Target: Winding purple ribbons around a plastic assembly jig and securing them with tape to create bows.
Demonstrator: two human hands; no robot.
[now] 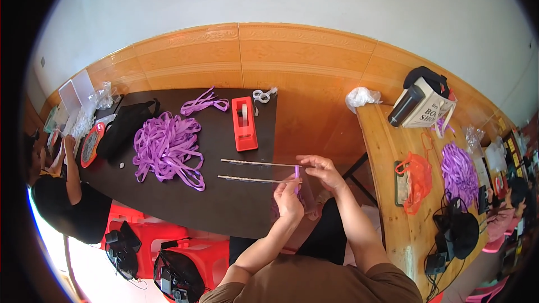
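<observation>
- You are holding your left hand (289, 197) up at the near right corner of the dark table (224, 202); its fingers are pinching a short purple ribbon piece (296, 183) that is standing roughly upright out of the grip.
- Your right hand (321, 169) is hovering just beyond and to the right of the left; its fingertips are curling together over the right ends of two thin rods (255, 171); whether they are actually pinching a rod end I cannot tell.
- The rods are lying side by side on the tabletop, well apart from each other; their long axes are running left to right, so the free length is stretching away to the left of both hands.
- The ribbon piece is sitting just beside the near rod's right end, between your two hands; the left hand is the one carrying it, the right is the nearer one to the far rod.
- The purple ribbon pile (165, 148) is lying well to the left of the rods; the red tape dispenser (245, 123) is standing beyond them, its long axis crossing theirs.
- Another person (62, 191) is working at the table's left end, apart from your hands.
</observation>
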